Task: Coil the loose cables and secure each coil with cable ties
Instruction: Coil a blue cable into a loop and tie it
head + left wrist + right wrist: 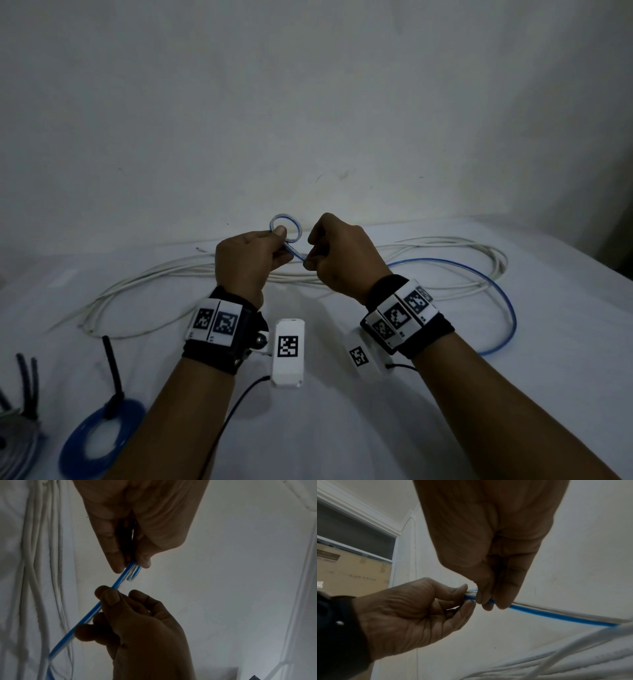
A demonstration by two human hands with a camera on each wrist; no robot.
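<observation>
My left hand (274,240) pinches a small loop of thin blue cable (286,228) between thumb and fingers, held up above the table. In the left wrist view its fingertips (118,566) press a couple of blue turns (135,570) together. Just to the right, my right hand (310,255) pinches the same blue cable (556,615) where it leaves the loop. The rest of the blue cable (507,308) trails loose in a wide curve over the table's right side. A long white cable (171,274) lies loosely spread behind both hands.
A finished blue coil (102,442) with a black tie (114,377) lies at the front left. Beside it at the frame edge lies a grey coil (17,442) with black ties. The white table (342,428) meets a plain wall at the back.
</observation>
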